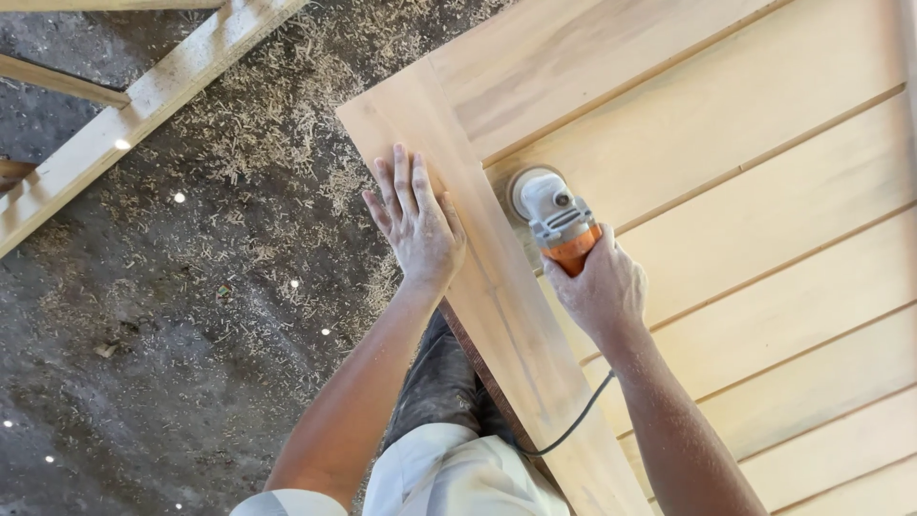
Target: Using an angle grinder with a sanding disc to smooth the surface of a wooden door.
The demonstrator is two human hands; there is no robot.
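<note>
Right hand [604, 287] is wrapped tight around the orange and grey sander [559, 222], near the middle, on the big wooden door [764, 191]. It looks small but heavy and shaky; hold its orange body. At nine o'clock, left hand [415, 225] lies flat and open on the door's edge. Wood shavings [248, 143] cover the floor.

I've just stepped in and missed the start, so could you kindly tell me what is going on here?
A person is running a power sander over a large pale wooden panel. The right hand grips the sander's orange handle, its disc resting where the frame board meets the slats. The left hand lies flat on the frame board, fingers spread. Wood shavings cover the floor below.
</note>
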